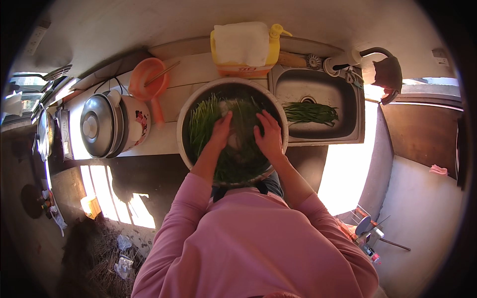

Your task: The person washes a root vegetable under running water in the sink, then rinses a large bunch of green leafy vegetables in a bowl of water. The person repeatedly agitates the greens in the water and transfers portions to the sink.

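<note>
A large round basin (183,111) stands in front of me at the counter's front edge, holding long green leafy stalks (204,119), like Chinese chives, in dark water. My left hand (222,129) reaches into it left of the middle, its fingers near the stalks; whether it grips any is hidden by blur. On the right side of the basin is my right hand (269,135), fingers spread over the stalks, with nothing plainly held. More green stalks (312,113) lie in a bunch in the steel sink (358,123) to the right of the basin.
A yellow plastic jug (275,52) with a pump, a white cloth (242,44) over it, stands behind the basin. To the left are an orange ladle (149,80) and a lidded metal pot (97,124). A faucet (344,61) and a round scrubber (313,61) are behind the sink.
</note>
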The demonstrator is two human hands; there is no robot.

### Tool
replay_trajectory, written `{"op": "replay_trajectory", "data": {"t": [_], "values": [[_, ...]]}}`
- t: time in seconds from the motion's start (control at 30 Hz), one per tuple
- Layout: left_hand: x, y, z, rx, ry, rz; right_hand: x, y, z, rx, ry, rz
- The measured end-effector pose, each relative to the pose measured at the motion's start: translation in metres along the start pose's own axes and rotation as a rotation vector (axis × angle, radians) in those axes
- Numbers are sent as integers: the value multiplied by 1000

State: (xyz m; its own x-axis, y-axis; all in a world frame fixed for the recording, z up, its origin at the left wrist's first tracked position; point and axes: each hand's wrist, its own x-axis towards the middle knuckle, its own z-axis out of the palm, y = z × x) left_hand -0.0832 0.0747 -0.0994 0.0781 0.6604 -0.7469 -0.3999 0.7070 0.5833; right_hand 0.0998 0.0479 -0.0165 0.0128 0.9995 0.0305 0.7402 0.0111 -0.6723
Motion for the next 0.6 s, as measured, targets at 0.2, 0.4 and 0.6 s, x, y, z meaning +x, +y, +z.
{"op": "replay_trajectory", "data": {"t": [0.2,0.4,0.6], "values": [[-12,-7,45,-27,-75,104,20,39,40,762,-107,590],[-6,-8,18,131,28,60,19,37,11,655,-328,515],[-37,17,31,19,-157,-46,10,43,2,810,-213,522]]}}
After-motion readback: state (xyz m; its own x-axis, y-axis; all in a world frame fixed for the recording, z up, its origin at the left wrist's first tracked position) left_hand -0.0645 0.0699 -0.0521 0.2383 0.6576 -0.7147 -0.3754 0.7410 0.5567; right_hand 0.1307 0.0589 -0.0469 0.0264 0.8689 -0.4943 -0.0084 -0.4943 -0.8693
